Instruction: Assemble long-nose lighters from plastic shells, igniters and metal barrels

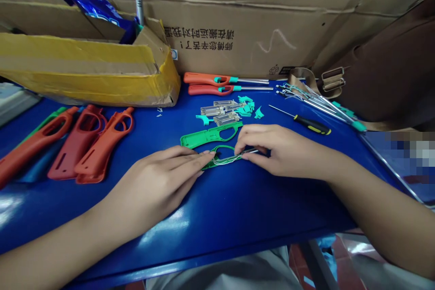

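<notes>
My left hand (159, 174) presses its closed fingers on one green lighter shell half (211, 167), which lies on the blue table, partly hidden under them. Thin white wires (224, 161) run along this half. At its right end my right hand (285, 149) is closed in a pinch on a metal lighter tube (252, 151); the fingers cover much of the tube. Just behind both hands lies a second green shell half (199, 137), its hollow side up. Clear lighter fuel tanks (212, 111) and small turquoise plastic pieces (245, 108) are heaped beyond it.
Two red lighters (204, 79) with metal tubes lie at the back. A screwdriver (311, 124) and wired metal tubes (326, 104) are to the right. Several coloured shells (90, 140) lie left, before a yellow-taped box (136, 77). Large cardboard (244, 27) stands behind.
</notes>
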`<state>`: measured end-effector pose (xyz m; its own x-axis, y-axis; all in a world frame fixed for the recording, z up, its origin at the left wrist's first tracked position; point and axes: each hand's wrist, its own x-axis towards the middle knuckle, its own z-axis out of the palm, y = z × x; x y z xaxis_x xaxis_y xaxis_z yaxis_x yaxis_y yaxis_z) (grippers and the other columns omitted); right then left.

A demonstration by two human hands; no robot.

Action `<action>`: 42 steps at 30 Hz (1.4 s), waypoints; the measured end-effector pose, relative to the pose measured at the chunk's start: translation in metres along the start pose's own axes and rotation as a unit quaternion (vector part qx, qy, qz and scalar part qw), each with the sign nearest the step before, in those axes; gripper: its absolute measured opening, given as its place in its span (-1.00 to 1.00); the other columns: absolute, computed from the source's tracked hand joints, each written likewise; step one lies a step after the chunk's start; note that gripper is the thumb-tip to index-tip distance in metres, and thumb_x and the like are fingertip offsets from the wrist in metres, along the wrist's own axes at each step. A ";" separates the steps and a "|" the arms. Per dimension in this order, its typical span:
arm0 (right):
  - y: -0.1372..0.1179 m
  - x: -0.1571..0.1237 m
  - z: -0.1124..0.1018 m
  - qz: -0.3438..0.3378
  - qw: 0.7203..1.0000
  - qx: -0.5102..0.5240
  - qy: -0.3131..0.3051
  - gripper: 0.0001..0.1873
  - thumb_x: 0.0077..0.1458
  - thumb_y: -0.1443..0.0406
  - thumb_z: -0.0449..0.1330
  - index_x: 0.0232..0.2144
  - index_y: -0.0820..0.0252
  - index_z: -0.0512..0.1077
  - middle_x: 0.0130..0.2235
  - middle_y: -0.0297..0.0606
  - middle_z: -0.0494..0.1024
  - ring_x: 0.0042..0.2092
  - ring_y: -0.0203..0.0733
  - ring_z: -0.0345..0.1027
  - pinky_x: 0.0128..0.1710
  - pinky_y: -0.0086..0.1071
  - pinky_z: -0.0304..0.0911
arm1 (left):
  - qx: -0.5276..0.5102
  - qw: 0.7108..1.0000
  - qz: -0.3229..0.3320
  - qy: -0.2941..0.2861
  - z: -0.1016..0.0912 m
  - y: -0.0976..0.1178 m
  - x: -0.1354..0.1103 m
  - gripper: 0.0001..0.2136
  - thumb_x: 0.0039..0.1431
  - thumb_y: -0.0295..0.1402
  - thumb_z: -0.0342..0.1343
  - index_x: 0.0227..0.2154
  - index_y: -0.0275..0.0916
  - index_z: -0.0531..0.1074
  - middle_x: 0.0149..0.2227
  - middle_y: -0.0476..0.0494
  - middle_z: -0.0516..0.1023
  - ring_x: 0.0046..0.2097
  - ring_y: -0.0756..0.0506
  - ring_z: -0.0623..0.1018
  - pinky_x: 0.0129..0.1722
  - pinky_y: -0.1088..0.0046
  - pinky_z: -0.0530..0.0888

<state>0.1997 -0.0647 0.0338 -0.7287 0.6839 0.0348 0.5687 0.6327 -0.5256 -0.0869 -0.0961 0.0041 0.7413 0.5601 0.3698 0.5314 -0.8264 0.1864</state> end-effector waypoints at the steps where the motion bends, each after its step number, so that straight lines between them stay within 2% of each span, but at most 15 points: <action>1: -0.003 0.000 0.002 -0.002 1.000 0.005 -0.005 -0.81 0.22 0.45 0.19 -0.17 0.12 0.51 -0.09 -0.28 0.56 -0.08 -0.20 0.44 -0.15 -0.35 0.27 | -0.003 1.000 0.001 0.001 0.000 0.000 0.000 -0.68 0.42 -0.40 0.02 0.17 -0.28 0.44 -0.03 -0.18 0.67 -0.05 -0.18 0.63 -0.04 0.27 0.62; 8: -0.009 0.005 0.017 0.041 0.999 0.018 0.016 -0.89 0.27 0.35 0.22 -0.15 0.10 0.49 -0.16 -0.32 0.54 -0.24 -0.25 0.37 -0.26 -0.37 0.21 | -0.021 0.999 -0.027 -0.001 0.000 0.001 0.000 -0.63 0.41 -0.41 0.01 0.24 -0.24 0.37 -0.03 -0.18 0.66 -0.07 -0.19 0.62 -0.07 0.23 0.60; 12: -0.009 0.006 0.019 0.058 0.998 0.021 0.022 -0.91 0.28 0.37 0.21 -0.19 0.09 0.48 -0.18 -0.36 0.53 -0.29 -0.28 0.31 -0.28 -0.37 0.16 | -0.028 0.999 -0.020 -0.001 -0.001 0.002 0.000 -0.66 0.40 -0.44 0.02 0.19 -0.24 0.41 -0.01 -0.18 0.65 -0.05 -0.18 0.63 -0.01 0.23 0.57; 17: -0.012 0.006 0.020 0.055 0.998 0.025 0.010 -0.89 0.28 0.41 0.18 -0.27 0.12 0.45 -0.21 -0.36 0.51 -0.26 -0.28 0.31 -0.27 -0.36 0.15 | -0.039 0.998 -0.041 -0.011 -0.001 0.003 0.000 -0.62 0.36 -0.42 0.07 0.21 -0.23 0.39 0.03 -0.18 0.63 0.00 -0.19 0.60 0.04 0.21 0.54; 24: -0.014 0.003 0.023 0.035 0.999 0.036 -0.004 -0.86 0.32 0.35 0.17 -0.12 0.06 0.48 -0.12 -0.34 0.52 -0.14 -0.23 0.39 -0.18 -0.34 0.23 | -0.079 0.995 -0.060 -0.018 0.005 0.003 -0.002 -0.64 0.39 -0.32 0.13 0.20 -0.20 0.39 0.05 -0.17 0.61 0.04 -0.17 0.56 0.10 0.22 0.50; 33: -0.014 0.002 0.022 -0.003 0.998 0.060 -0.030 -0.83 0.34 0.41 0.11 -0.12 0.08 0.44 -0.08 -0.35 0.50 -0.09 -0.28 0.40 -0.12 -0.38 0.22 | -0.134 0.989 -0.065 -0.016 0.002 0.006 0.001 -0.78 0.37 -0.40 0.14 0.03 -0.18 0.50 -0.01 -0.12 0.61 -0.01 -0.12 0.56 0.04 0.30 0.50; 39: -0.018 0.000 0.020 0.007 0.998 0.037 -0.043 -0.83 0.29 0.41 0.12 -0.15 0.08 0.44 -0.09 -0.38 0.48 -0.20 -0.33 0.37 -0.30 -0.40 0.16 | -0.147 0.987 -0.059 -0.038 0.002 0.004 0.000 -0.78 0.39 -0.41 0.11 0.04 -0.15 0.49 0.01 -0.11 0.58 0.01 -0.12 0.54 0.04 0.30 0.47; 42: -0.018 0.000 0.021 0.010 0.999 0.034 -0.039 -0.85 0.30 0.38 0.14 -0.11 0.07 0.43 -0.08 -0.38 0.49 -0.15 -0.31 0.38 -0.26 -0.40 0.17 | -0.147 0.987 -0.058 -0.040 0.002 0.004 -0.001 -0.78 0.39 -0.42 0.11 0.04 -0.13 0.48 0.01 -0.10 0.56 0.01 -0.11 0.52 0.03 0.31 0.46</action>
<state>0.1815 -0.0841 0.0257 -0.7461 0.6645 -0.0421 0.5589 0.5906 -0.5821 -0.0853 -0.0998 0.0027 0.7181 0.6456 0.2599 0.4821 -0.7307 0.4833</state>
